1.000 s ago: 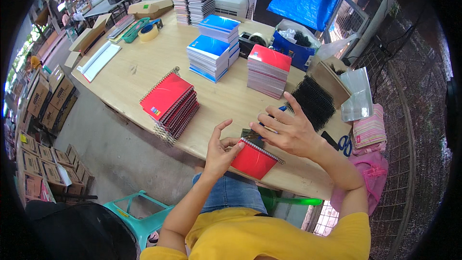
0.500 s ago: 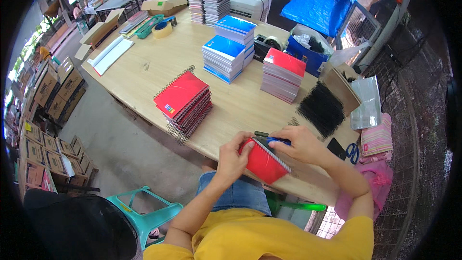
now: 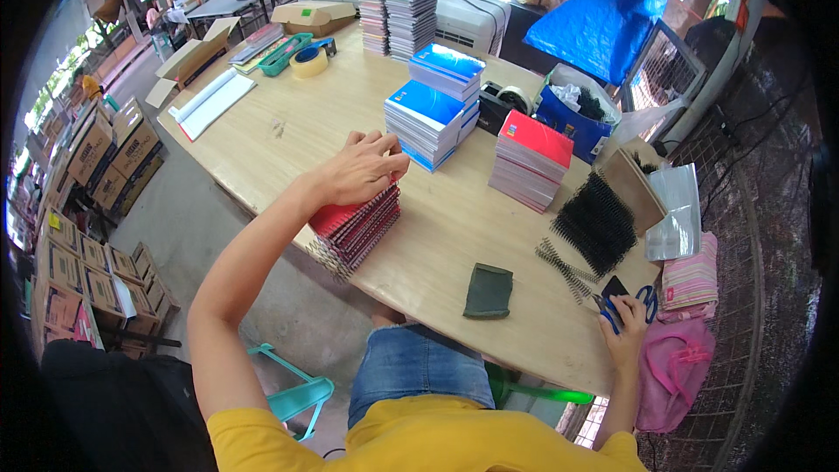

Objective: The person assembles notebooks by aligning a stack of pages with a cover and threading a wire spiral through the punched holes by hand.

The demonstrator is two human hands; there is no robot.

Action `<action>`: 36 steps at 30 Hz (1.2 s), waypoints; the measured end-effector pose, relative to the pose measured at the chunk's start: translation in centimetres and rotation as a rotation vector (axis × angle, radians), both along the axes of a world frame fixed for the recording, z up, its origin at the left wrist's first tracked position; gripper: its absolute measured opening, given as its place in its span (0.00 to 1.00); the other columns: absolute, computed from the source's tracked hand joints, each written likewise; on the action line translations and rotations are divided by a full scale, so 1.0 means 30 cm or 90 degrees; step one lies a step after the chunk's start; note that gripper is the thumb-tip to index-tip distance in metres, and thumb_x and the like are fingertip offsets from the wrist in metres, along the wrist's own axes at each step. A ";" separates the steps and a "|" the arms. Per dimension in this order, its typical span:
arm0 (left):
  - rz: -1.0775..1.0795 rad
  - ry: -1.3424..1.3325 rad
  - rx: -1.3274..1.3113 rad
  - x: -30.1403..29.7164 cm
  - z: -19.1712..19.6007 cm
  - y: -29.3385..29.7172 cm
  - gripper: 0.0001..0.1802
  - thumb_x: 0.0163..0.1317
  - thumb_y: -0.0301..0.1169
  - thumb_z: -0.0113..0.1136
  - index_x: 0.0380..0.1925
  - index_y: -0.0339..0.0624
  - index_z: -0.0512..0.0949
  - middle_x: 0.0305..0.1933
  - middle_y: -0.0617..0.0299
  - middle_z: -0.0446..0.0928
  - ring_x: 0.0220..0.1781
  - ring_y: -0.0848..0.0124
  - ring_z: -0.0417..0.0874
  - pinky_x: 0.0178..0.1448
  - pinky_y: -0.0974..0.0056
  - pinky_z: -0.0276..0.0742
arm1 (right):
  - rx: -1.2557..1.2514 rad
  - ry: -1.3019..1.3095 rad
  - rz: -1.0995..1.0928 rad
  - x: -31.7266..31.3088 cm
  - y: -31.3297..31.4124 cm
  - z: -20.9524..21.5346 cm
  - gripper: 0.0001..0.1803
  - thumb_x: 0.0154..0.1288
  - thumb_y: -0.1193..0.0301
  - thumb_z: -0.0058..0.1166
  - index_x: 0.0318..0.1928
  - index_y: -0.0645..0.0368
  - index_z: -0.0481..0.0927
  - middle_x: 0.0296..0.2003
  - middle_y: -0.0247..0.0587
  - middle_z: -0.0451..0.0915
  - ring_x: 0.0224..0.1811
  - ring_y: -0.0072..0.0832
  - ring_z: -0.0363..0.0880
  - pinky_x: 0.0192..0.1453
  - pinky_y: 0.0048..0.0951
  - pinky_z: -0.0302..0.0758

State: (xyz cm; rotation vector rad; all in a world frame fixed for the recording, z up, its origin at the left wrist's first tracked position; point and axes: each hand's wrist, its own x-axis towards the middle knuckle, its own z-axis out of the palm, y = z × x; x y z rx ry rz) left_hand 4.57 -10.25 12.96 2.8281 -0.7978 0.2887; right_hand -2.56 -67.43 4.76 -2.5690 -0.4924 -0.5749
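Note:
A stack of red spiral-bound notebooks [image 3: 354, 229] stands near the table's front edge, left of centre. My left hand [image 3: 360, 168] reaches over it, fingers bent round the far edge of the top notebook and partly hiding its cover. Far to the right, my right hand [image 3: 626, 329] is closed on blue-handled pliers [image 3: 608, 313] low at the tabletop. Beside that hand lie a black flat piece [image 3: 614, 287] and blue-handled scissors [image 3: 648, 299]. Between my hands, a dark green folded pad [image 3: 488, 291] rests on the wood.
Blue notebook stacks [image 3: 426, 118] and a red-topped unbound stack [image 3: 530, 162] stand further back. Black binding coils [image 3: 596, 220] lie at the right, with loose coils [image 3: 564, 269] nearer. A tape roll [image 3: 308, 62] sits far left. A turquoise stool [image 3: 297, 398] is below.
My left hand has carried the red notebook left onto the stack. My right hand has moved right with the pliers, down to the table. The green pad is now uncovered.

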 end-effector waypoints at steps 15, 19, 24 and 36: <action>0.270 -0.056 -0.421 0.548 0.013 -0.520 0.28 0.53 0.47 0.75 0.41 0.31 0.83 0.42 0.42 0.84 0.46 0.48 0.85 0.52 0.54 0.80 | -0.028 -0.076 -0.150 -0.073 0.127 -0.018 0.25 0.54 0.71 0.68 0.55 0.57 0.84 0.59 0.54 0.70 0.62 0.50 0.69 0.68 0.47 0.66; 0.401 0.135 -0.294 0.774 -0.067 -0.486 0.36 0.43 0.52 0.81 0.42 0.31 0.84 0.48 0.41 0.85 0.53 0.49 0.87 0.58 0.55 0.82 | 0.158 0.051 -0.047 -0.120 0.144 -0.077 0.26 0.51 0.72 0.71 0.54 0.58 0.85 0.60 0.55 0.69 0.57 0.46 0.73 0.61 0.43 0.73; 0.415 0.179 -0.234 0.809 -0.046 -0.528 0.28 0.45 0.45 0.81 0.41 0.36 0.87 0.43 0.48 0.87 0.50 0.56 0.89 0.56 0.57 0.83 | 0.047 0.149 0.244 -0.058 0.522 -0.109 0.27 0.57 0.69 0.69 0.60 0.49 0.82 0.67 0.58 0.66 0.57 0.41 0.79 0.56 0.40 0.81; 0.144 -0.265 -0.526 -0.200 -0.185 -0.593 0.41 0.64 0.09 0.50 0.76 0.44 0.54 0.72 0.47 0.66 0.60 0.62 0.79 0.59 0.62 0.79 | -0.081 -0.014 -0.075 0.261 0.368 -0.147 0.14 0.58 0.71 0.66 0.46 0.55 0.83 0.51 0.42 0.77 0.49 0.42 0.77 0.61 0.48 0.66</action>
